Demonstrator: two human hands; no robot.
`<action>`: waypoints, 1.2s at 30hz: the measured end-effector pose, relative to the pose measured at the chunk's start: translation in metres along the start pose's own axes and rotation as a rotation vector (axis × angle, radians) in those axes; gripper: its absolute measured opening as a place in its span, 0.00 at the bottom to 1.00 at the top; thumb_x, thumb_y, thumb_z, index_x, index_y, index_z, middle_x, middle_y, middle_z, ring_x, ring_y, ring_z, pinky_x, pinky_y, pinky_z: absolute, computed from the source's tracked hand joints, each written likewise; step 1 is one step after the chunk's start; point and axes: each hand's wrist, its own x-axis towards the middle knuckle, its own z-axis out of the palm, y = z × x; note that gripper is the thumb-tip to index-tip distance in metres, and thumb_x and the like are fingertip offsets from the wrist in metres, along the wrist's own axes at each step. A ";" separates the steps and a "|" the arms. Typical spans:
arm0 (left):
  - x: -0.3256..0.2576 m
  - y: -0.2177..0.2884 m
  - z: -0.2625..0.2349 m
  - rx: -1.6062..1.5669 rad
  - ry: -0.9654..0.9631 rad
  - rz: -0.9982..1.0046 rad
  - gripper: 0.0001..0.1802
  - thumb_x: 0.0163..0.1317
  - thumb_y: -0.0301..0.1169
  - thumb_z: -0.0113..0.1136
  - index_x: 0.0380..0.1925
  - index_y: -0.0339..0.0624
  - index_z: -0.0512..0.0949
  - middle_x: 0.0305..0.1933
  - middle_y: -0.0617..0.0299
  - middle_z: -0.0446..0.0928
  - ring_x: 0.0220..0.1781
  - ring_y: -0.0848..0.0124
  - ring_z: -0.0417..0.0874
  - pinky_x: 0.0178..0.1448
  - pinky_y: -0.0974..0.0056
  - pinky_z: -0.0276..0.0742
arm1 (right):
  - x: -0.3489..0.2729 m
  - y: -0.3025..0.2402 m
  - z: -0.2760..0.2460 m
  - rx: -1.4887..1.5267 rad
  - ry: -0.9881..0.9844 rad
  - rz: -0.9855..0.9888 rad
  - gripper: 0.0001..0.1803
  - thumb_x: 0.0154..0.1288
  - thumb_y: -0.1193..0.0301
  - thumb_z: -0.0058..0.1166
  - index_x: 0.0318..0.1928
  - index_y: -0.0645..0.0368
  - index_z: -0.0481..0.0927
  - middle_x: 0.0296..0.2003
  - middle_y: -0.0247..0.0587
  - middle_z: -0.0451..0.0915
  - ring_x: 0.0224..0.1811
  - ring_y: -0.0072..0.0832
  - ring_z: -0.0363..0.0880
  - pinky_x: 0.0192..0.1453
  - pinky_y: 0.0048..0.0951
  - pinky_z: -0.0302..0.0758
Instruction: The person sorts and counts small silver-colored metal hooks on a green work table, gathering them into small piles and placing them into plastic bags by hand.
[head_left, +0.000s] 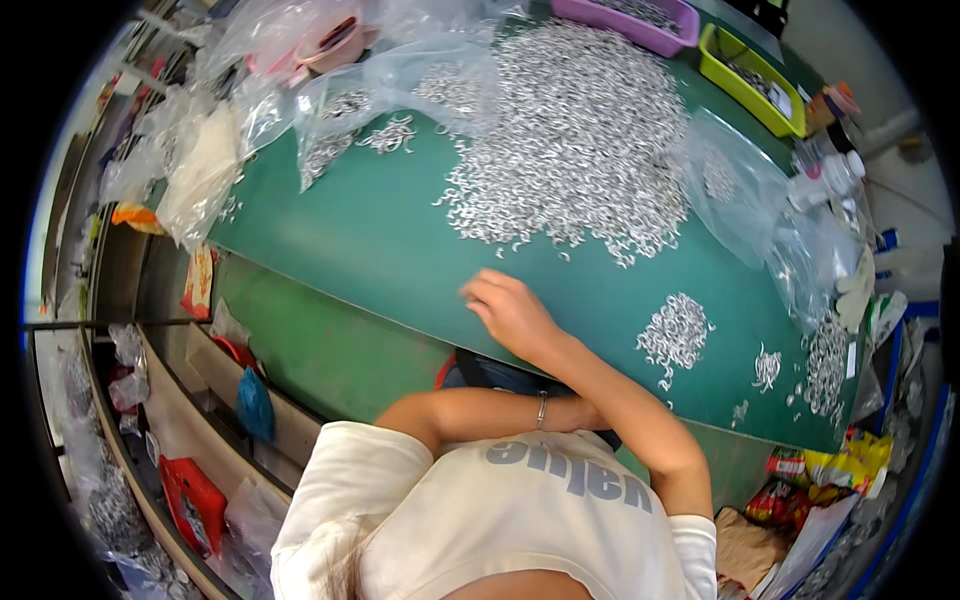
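Flat green bench [340,240]; curved silver metal pieces [580,130] heaped toward back edge, likely leaving workspace; right hand [507,310] half-curled, left hand [578,413] tucked; we can't tell grips.

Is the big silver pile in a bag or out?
Out: the big silver pile lies loose on the green table, its pieces bare.
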 end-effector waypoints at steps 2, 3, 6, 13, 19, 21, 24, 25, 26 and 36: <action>-0.004 0.001 0.002 0.044 0.015 -0.005 0.20 0.70 0.36 0.45 0.58 0.38 0.68 0.58 0.52 0.73 0.62 0.63 0.73 0.66 0.57 0.70 | 0.036 -0.002 0.023 -0.001 -0.036 -0.051 0.06 0.57 0.80 0.54 0.36 0.65 0.77 0.33 0.49 0.75 0.37 0.48 0.75 0.40 0.41 0.73; -0.004 0.002 0.003 0.067 0.022 -0.011 0.20 0.70 0.36 0.45 0.58 0.38 0.68 0.58 0.52 0.73 0.62 0.63 0.73 0.66 0.57 0.70 | 0.054 -0.003 0.033 -0.006 -0.056 -0.068 0.06 0.57 0.80 0.54 0.36 0.65 0.77 0.33 0.49 0.75 0.37 0.48 0.75 0.41 0.41 0.73; -0.004 0.003 0.009 0.136 0.044 -0.026 0.20 0.70 0.36 0.45 0.58 0.37 0.69 0.58 0.52 0.73 0.62 0.63 0.73 0.65 0.58 0.70 | 0.102 0.003 0.064 -0.045 -0.066 -0.113 0.05 0.56 0.80 0.53 0.35 0.64 0.77 0.34 0.48 0.75 0.39 0.47 0.75 0.44 0.41 0.73; 0.008 0.002 0.025 0.431 0.102 -0.075 0.20 0.71 0.34 0.45 0.58 0.36 0.69 0.57 0.51 0.74 0.62 0.63 0.73 0.65 0.59 0.71 | 0.118 0.018 0.037 -0.099 0.049 -0.067 0.10 0.57 0.80 0.53 0.41 0.65 0.78 0.40 0.47 0.78 0.44 0.45 0.77 0.52 0.37 0.73; 0.011 -0.004 0.032 0.420 0.080 -0.081 0.21 0.71 0.35 0.44 0.58 0.32 0.69 0.56 0.46 0.74 0.60 0.58 0.75 0.64 0.58 0.72 | -0.009 -0.034 -0.091 -0.151 0.006 0.259 0.09 0.58 0.79 0.57 0.41 0.65 0.81 0.39 0.45 0.82 0.43 0.35 0.80 0.52 0.31 0.73; 0.016 -0.003 0.035 0.108 0.213 -0.180 0.23 0.71 0.37 0.44 0.56 0.28 0.68 0.56 0.42 0.73 0.59 0.54 0.75 0.65 0.56 0.71 | -0.068 -0.031 -0.131 -0.132 0.187 0.315 0.08 0.58 0.80 0.56 0.40 0.65 0.82 0.39 0.41 0.83 0.46 0.34 0.80 0.54 0.32 0.73; 0.015 0.001 0.045 0.113 0.223 -0.211 0.26 0.71 0.39 0.44 0.56 0.25 0.68 0.57 0.42 0.73 0.60 0.53 0.74 0.66 0.55 0.70 | -0.150 -0.011 -0.179 -0.200 0.489 0.436 0.09 0.62 0.75 0.53 0.41 0.64 0.82 0.43 0.42 0.83 0.56 0.38 0.75 0.63 0.36 0.65; 0.010 0.007 0.065 0.151 0.263 -0.249 0.26 0.70 0.40 0.45 0.56 0.26 0.68 0.58 0.42 0.72 0.62 0.54 0.73 0.67 0.55 0.68 | -0.170 -0.014 -0.190 -0.384 0.412 0.436 0.14 0.61 0.73 0.54 0.47 0.63 0.80 0.50 0.43 0.80 0.63 0.40 0.69 0.68 0.38 0.59; 0.010 0.005 0.058 0.117 0.230 -0.247 0.26 0.70 0.40 0.44 0.57 0.27 0.68 0.59 0.42 0.72 0.62 0.54 0.73 0.67 0.54 0.68 | -0.178 -0.016 -0.188 -0.413 0.424 0.455 0.16 0.61 0.73 0.54 0.49 0.62 0.79 0.53 0.43 0.79 0.65 0.40 0.67 0.68 0.39 0.58; 0.010 0.005 0.068 -0.082 0.214 -0.181 0.29 0.72 0.45 0.36 0.63 0.33 0.61 0.66 0.42 0.61 0.69 0.45 0.61 0.74 0.45 0.53 | -0.219 -0.035 -0.121 -0.574 0.369 0.516 0.25 0.60 0.67 0.57 0.58 0.59 0.73 0.64 0.44 0.66 0.71 0.44 0.56 0.72 0.48 0.51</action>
